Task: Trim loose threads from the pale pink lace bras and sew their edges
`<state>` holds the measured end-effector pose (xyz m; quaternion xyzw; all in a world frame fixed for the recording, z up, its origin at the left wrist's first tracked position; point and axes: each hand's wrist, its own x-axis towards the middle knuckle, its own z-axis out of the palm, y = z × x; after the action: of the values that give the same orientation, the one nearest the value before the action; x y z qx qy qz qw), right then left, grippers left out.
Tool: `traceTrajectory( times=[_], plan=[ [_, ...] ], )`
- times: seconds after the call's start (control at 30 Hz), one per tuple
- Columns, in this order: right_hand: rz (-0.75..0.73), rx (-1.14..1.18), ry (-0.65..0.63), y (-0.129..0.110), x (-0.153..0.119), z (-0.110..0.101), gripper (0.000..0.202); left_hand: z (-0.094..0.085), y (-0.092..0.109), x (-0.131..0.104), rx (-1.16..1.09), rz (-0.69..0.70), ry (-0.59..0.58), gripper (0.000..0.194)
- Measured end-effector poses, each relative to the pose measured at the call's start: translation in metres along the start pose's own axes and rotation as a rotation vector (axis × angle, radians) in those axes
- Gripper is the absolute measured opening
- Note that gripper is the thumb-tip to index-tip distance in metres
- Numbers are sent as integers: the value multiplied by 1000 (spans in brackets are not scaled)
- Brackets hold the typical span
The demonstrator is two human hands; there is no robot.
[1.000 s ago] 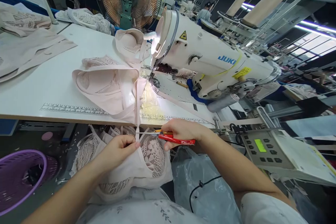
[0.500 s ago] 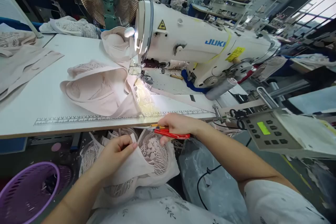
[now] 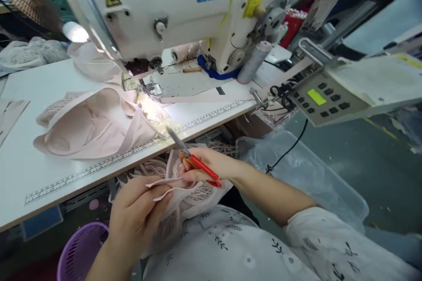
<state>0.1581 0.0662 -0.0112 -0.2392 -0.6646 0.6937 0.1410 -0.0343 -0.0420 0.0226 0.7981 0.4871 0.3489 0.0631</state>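
My left hand [image 3: 141,206] is closed in a pinch on the pale garment [image 3: 199,193]; two fabric edges project between its fingers. My right hand [image 3: 204,164] is closed around the red-handled scissors [image 3: 206,169], and its thumb appears to touch the same fabric. Whether the blades are fully together cannot be determined.

Position of the garment: near side of the tabletop [image 3: 49,83], over my lap, between both hands and partly beneath them. The held edges run roughly left to right, from the fingers of the left hand toward the thumb of the right. The left hand is nearer their free ends; the right hand is at the opposite end of the span.

Orientation of the scissors: long axis diagonal, handle end near and right, tip far and left. The tip therefore points away from the held edges, which lie on the near side of the blades. In view, the tip overlaps the tabletop's near margin; contact cannot be confirmed.

Adjacent items: a second garment [image 3: 85,123] lies on the tabletop, left of the sewing machine [image 3: 184,0]. A printed ruler scale [image 3: 99,167] follows the tabletop's near edge.
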Motion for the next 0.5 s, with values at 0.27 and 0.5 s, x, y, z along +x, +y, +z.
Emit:
traceTrajectory(
  times=[0.27,0.5],
  plan=[
    [206,-859,-5,-13,1,-5,22,25,20,4,-14,144,-77,14],
    [86,-193,53,12,-22,-9,27,35,18,3,-51,-363,106,14]
  ],
)
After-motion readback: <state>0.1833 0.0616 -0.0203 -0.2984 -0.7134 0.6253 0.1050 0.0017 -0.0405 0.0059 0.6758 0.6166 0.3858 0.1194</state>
